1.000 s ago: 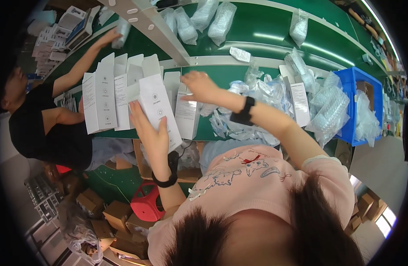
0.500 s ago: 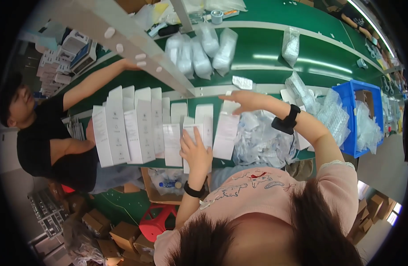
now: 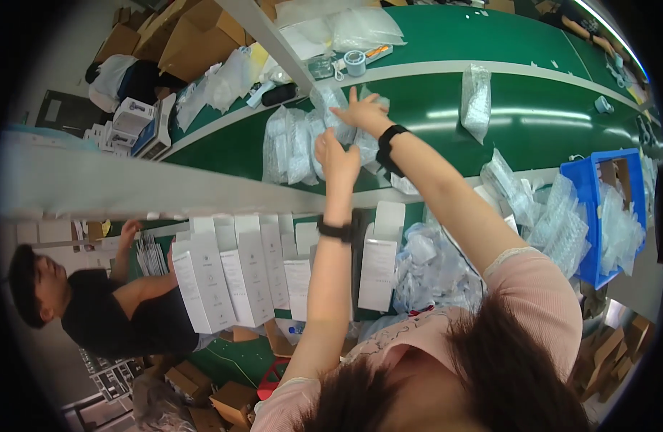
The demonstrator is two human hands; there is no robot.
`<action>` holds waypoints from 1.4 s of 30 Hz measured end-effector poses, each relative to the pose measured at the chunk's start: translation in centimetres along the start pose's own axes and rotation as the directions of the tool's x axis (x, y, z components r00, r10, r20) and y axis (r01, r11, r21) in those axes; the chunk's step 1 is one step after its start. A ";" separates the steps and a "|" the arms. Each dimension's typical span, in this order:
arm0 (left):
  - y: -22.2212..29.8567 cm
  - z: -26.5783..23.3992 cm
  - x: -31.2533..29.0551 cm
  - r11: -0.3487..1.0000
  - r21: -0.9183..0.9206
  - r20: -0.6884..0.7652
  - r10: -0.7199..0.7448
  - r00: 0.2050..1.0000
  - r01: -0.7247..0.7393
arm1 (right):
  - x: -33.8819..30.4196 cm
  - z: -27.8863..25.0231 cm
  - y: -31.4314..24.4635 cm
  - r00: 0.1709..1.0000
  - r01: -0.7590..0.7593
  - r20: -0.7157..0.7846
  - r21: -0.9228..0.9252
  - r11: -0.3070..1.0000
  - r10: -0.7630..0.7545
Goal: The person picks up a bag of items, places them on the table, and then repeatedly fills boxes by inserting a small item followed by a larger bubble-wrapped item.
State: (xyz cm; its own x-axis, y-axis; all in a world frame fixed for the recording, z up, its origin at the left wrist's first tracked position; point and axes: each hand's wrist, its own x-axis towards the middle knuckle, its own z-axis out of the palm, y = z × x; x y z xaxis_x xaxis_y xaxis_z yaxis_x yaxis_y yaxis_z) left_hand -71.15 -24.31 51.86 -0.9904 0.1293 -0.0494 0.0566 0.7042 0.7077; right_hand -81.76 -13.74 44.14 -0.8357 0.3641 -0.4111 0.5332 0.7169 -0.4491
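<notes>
Several bubble-wrap pouches [image 3: 288, 147] lie together on the green work surface ahead of me, white items showing dimly inside. Over their right side is my left hand [image 3: 337, 157], its thumb held apart from the fingers and its fingertips at the pouches. My right hand [image 3: 367, 115] is just beyond it, open with spread fingers, above the pouches' far right end. Whether either hand presses on the wrap is hard to see. Nearer to me, white upright cartons [image 3: 252, 277] with raised flaps stand in a row; my left forearm crosses in front of some. One carton [image 3: 379, 273] stands right of that forearm.
A metal post and beam [image 3: 158, 176] cross the left side. Clear plastic bags [image 3: 439, 266] are heaped to the right, near bubble-wrap bags and a blue crate [image 3: 603, 216]. Another pouch [image 3: 477, 104] lies farther right. A co-worker [image 3: 115, 309] is beside the cartons.
Both my hands have moved forward from the cartons to the bubble-wrap pouches. My view has shifted too, and the co-worker's outstretched arm has drawn back.
</notes>
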 end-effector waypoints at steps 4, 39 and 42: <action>-3.3 4.0 4.9 0.887 0.160 -0.112 -0.419 0.901 0.433 | 0.1 1.9 -3.5 1.000 -0.002 -0.019 -0.010 1.000 0.002; -6.3 -3.3 17.9 0.741 -0.194 0.069 -0.644 0.762 0.643 | -3.2 8.9 -2.7 0.922 -0.166 0.195 0.980 0.112 -0.334; -4.3 -3.6 17.0 0.727 -0.289 0.268 -0.564 0.781 0.623 | -5.6 4.3 -1.6 0.909 -0.154 0.167 0.986 0.066 -0.382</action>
State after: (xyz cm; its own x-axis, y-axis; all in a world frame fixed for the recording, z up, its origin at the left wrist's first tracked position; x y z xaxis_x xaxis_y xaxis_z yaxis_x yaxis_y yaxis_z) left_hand -88.70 -27.64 50.53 -0.7718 -0.1094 -0.6263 -0.6127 0.3908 0.6869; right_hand -77.38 -19.48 43.73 -0.9412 -0.0424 -0.3351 0.2932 -0.5948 -0.7485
